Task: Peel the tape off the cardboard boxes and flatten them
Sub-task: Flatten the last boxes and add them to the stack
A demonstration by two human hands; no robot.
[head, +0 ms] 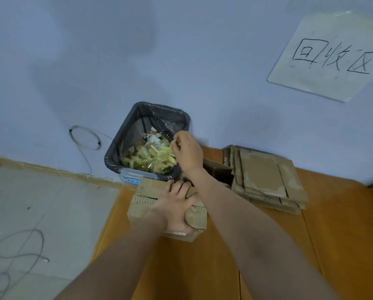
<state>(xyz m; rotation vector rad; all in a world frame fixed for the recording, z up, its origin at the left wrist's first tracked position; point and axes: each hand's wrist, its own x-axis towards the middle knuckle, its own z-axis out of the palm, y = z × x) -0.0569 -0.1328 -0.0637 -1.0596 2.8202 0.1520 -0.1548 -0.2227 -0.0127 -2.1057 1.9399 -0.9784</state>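
Note:
A small cardboard box lies on the wooden table near its far edge. My left hand rests on top of the box, fingers spread over its flaps and thumb at the near side. My right hand hangs over the bin, its fingertips pinched together on what looks like a thin strip of tape. Crumpled yellowish tape fills the bin.
A stack of flattened cardboard lies on the table at the right, with an open box just left of it. The black-lined bin stands on the floor beyond the table. A paper sign hangs on the wall. Wires lie on the floor at left.

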